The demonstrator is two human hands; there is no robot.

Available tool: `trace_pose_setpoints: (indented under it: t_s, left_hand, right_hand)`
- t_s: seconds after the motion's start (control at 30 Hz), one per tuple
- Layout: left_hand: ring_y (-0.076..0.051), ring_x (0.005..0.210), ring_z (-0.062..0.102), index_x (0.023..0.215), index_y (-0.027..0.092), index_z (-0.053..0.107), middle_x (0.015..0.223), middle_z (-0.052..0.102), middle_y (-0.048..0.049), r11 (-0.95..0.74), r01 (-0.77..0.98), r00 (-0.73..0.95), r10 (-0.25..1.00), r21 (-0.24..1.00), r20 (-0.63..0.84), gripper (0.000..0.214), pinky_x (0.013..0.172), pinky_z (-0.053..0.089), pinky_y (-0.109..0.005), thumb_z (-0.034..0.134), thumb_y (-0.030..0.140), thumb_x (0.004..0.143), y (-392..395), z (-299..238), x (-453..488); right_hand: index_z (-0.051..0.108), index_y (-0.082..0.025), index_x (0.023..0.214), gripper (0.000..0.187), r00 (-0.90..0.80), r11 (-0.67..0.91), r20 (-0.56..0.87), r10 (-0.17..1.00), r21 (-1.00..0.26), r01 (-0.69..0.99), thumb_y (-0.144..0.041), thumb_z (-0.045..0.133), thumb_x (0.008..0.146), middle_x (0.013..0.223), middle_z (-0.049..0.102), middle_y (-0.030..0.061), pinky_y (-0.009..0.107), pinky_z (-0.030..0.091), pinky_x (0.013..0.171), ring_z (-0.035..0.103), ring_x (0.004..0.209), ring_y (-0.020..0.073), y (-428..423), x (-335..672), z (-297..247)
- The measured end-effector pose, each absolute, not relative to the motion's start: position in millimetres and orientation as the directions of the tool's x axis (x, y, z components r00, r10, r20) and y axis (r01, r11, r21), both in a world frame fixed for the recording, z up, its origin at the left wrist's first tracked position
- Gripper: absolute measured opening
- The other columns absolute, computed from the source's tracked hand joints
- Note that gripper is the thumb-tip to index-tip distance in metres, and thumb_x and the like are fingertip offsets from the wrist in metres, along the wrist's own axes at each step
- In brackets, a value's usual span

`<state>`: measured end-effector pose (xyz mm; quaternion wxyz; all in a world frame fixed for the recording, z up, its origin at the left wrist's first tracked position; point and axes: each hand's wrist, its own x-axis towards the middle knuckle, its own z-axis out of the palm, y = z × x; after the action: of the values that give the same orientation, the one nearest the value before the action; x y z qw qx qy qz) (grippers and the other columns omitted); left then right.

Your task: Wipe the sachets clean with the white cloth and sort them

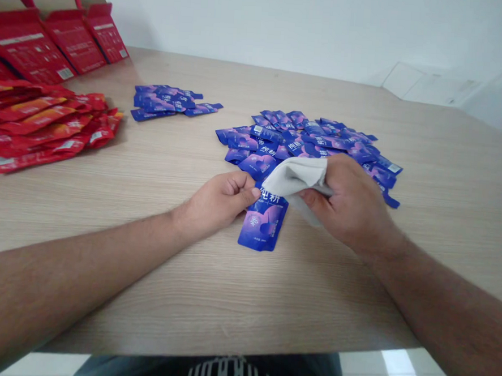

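A blue and purple sachet (pixel 262 225) with white lettering is pinched at its left edge by my left hand (pixel 227 197), its thumb on the front. In my right hand (pixel 354 200) a white cloth (pixel 296 176) is bunched, and its folded tip lies against the upper part of that sachet, hiding the top. Just behind both hands spreads a loose heap of like blue sachets (pixel 296 142), partly covered by the cloth and my right hand.
A smaller pile of blue sachets (pixel 167 100) lies at the back left. Many red sachets (pixel 46 121) are stacked at the left, with red boxes (pixel 73 41) standing behind them. The wooden table (pixel 176 297) meets a white wall (pixel 264 30) at the back.
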<state>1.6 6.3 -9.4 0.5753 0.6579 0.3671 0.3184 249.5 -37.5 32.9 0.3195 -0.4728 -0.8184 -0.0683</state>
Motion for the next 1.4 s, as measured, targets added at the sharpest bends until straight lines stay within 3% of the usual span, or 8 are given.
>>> trace_pose_setpoints:
  t_s: [0.23,0.4,0.57,0.73,0.93,1.07,1.23,1.4]
  left_hand:
    - [-0.009,0.054,0.044,0.080,0.018,0.057,0.064,0.054,0.0032,-0.101,0.215,0.491,0.871,0.971,-0.019,0.027,0.051,0.034,-0.021,0.061,0.041,0.094,-2,2,5]
    - [-0.009,0.055,0.043,0.080,0.019,0.055,0.065,0.053,0.0036,-0.093,0.236,0.462,0.887,0.967,-0.027,0.027,0.050,0.033,-0.021,0.061,0.041,0.094,-5,4,6]
    - [-0.009,0.058,0.043,0.081,0.019,0.053,0.067,0.051,0.0040,-0.062,0.187,0.478,0.877,0.980,-0.035,0.025,0.053,0.035,-0.021,0.062,0.039,0.093,-9,3,9]
    - [-0.010,0.057,0.041,0.081,0.020,0.050,0.067,0.048,0.0038,0.041,0.061,0.519,0.852,0.997,-0.067,0.023,0.052,0.034,-0.023,0.059,0.038,0.093,-12,1,14]
    - [-0.010,0.062,0.043,0.082,0.019,0.053,0.072,0.050,0.0025,0.043,0.077,0.591,0.803,0.996,-0.081,0.024,0.054,0.036,-0.022,0.061,0.039,0.093,-13,6,12]
    - [-0.009,0.059,0.042,0.081,0.019,0.052,0.069,0.049,0.0030,0.112,0.006,0.585,0.806,0.994,-0.094,0.021,0.052,0.035,-0.022,0.063,0.035,0.090,-13,7,12]
    - [-0.010,0.061,0.044,0.082,0.018,0.054,0.071,0.051,0.0019,0.109,0.035,0.606,0.788,0.993,-0.108,0.021,0.053,0.038,-0.022,0.062,0.036,0.091,-12,5,12]
    - [-0.010,0.060,0.046,0.082,0.019,0.053,0.071,0.052,0.0018,0.120,0.006,0.595,0.798,0.993,-0.100,0.020,0.053,0.038,-0.023,0.063,0.035,0.090,-12,4,12]
  right_hand:
    - [0.070,-0.019,0.111,0.020,-0.751,0.821,0.413,0.515,0.015,0.571,-0.020,0.052,0.102,0.104,0.070,0.0087,0.040,0.049,0.086,0.059,0.095,0.0246,-56,228,25]
    - [0.069,-0.015,0.105,0.016,-0.599,0.690,0.512,0.616,0.017,0.724,-0.026,0.061,0.099,0.103,0.067,0.0119,0.041,0.048,0.085,0.058,0.094,0.0260,-54,233,27]
    - [0.071,-0.021,0.115,0.022,-0.744,0.805,0.420,0.520,0.049,0.591,-0.022,0.052,0.103,0.103,0.069,0.0077,0.040,0.047,0.083,0.056,0.094,0.0244,-61,228,28]
    - [0.071,-0.021,0.118,0.024,-0.691,0.772,0.473,0.547,0.035,0.635,-0.023,0.052,0.104,0.110,0.070,0.0086,0.042,0.047,0.088,0.058,0.101,0.0249,-55,231,28]
    - [0.071,-0.025,0.118,0.025,-0.788,0.867,0.415,0.454,-0.005,0.497,-0.019,0.051,0.105,0.109,0.071,0.0042,0.041,0.047,0.095,0.057,0.104,0.0230,-66,219,28]
    - [0.071,-0.020,0.119,0.025,-0.659,0.775,0.517,0.547,-0.016,0.632,-0.021,0.051,0.104,0.111,0.070,0.0091,0.043,0.048,0.093,0.058,0.103,0.0246,-65,220,27]
    - [0.072,-0.026,0.118,0.025,-0.727,0.826,0.474,0.497,-0.004,0.563,-0.019,0.052,0.104,0.116,0.070,0.0051,0.043,0.048,0.095,0.058,0.107,0.0252,-65,221,26]
    - [0.072,-0.023,0.117,0.025,-0.637,0.761,0.520,0.569,-0.038,0.648,-0.021,0.052,0.103,0.112,0.070,0.0082,0.043,0.047,0.093,0.059,0.104,0.0253,-65,221,27]
